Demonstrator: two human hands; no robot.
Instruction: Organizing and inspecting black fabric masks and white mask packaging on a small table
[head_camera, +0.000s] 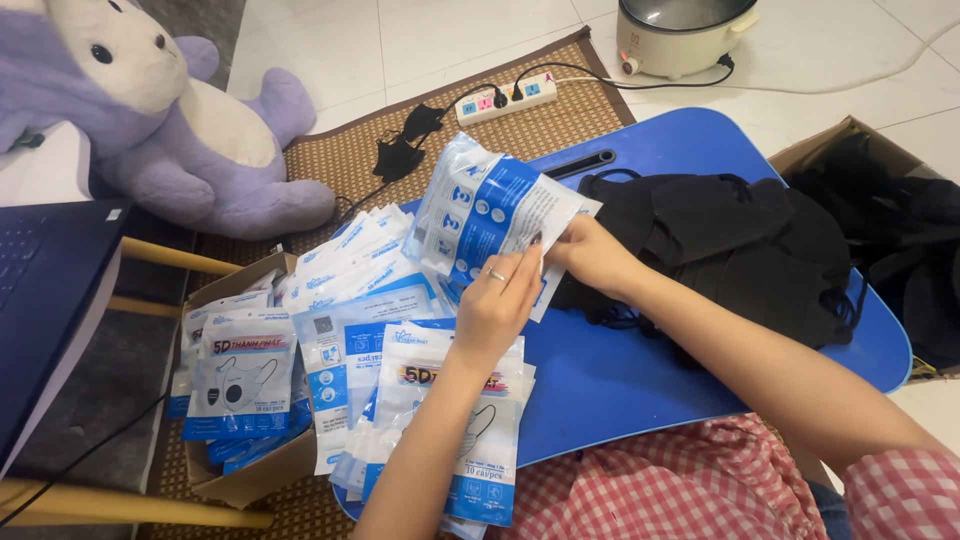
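Note:
Both hands hold one blue-and-white plastic mask pouch (480, 215) above a blue lap table (640, 370). My left hand (497, 300), with a ring on one finger, pinches the pouch's lower edge. My right hand (590, 255) grips its right, open end. Just right of the hands lies a heap of black face masks (740, 240) on the table. Under and left of the hands spreads a stack of similar pouches (370, 320), some showing a printed black mask.
A cardboard box (240, 470) holding filled pouches sits at the lower left. Another box with black masks (890, 210) stands at the right. A purple plush toy (170, 120), a power strip (505, 98), a cooker (680, 35) and a laptop (45, 290) surround the woven mat.

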